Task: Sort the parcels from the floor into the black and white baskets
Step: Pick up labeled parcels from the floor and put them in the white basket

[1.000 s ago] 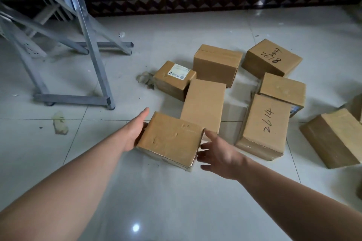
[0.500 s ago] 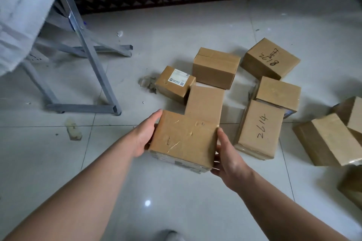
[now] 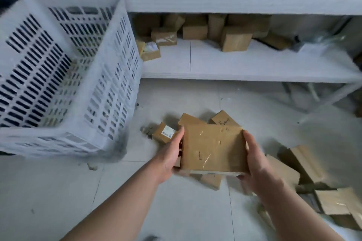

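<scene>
I hold a brown cardboard parcel [image 3: 213, 148] up in front of me, well above the floor. My left hand [image 3: 170, 158] grips its left edge and my right hand [image 3: 252, 162] grips its right edge. A white slotted basket [image 3: 58, 76] stands at the left, raised above the floor and blurred. Under the held parcel lie several more parcels, one with a white label [image 3: 164, 132] and one with writing [image 3: 225, 120]. No black basket shows clearly.
White shelves [image 3: 244, 66] run across the back and carry several brown boxes [image 3: 235, 39]. More parcels [image 3: 305, 164] lie on the pale tiled floor [image 3: 49, 191] at the right. The whole view is blurred by motion.
The parcel has been lifted off the floor between both hands. My view has swung up, bringing the white basket and shelves into sight.
</scene>
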Tool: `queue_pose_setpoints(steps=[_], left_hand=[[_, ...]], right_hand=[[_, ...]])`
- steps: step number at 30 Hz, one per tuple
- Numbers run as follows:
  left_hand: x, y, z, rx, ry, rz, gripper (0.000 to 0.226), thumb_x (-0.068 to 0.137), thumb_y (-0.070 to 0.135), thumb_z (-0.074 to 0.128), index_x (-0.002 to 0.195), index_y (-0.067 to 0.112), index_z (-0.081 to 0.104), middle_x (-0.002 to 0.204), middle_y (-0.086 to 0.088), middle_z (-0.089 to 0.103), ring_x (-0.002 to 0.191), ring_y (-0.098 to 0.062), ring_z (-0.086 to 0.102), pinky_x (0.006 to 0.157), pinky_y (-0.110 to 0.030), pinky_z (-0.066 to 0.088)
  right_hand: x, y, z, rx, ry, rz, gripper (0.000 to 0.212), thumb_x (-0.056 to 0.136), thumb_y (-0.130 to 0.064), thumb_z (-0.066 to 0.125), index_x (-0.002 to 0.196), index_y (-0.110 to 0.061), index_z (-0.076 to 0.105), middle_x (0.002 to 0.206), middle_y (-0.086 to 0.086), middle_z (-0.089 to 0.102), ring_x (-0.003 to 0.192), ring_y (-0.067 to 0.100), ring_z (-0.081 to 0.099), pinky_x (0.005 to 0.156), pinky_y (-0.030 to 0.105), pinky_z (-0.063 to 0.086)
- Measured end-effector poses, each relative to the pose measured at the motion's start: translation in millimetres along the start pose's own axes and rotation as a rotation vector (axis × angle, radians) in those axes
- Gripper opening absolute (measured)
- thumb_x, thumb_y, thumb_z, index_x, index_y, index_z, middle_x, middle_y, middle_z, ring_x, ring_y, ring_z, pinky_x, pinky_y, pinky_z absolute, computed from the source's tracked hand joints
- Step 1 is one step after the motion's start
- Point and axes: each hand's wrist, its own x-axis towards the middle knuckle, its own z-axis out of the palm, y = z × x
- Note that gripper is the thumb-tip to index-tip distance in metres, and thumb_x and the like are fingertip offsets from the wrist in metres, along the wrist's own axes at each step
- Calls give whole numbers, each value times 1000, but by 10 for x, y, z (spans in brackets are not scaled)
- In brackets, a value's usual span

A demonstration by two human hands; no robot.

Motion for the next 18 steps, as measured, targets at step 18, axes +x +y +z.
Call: queue_pose_setpoints(steps=[18], left_hand=[[-2181, 2474, -2112, -454, 410, 544, 51, 95, 57, 37, 112, 23, 70, 107, -8, 73, 102, -29, 68, 83, -46, 55]], right_hand=[[-1755, -2657, 2917, -249, -526, -306, 44, 96, -52, 39, 101, -18, 66, 98, 7, 70, 91, 23, 66, 87, 40, 53]])
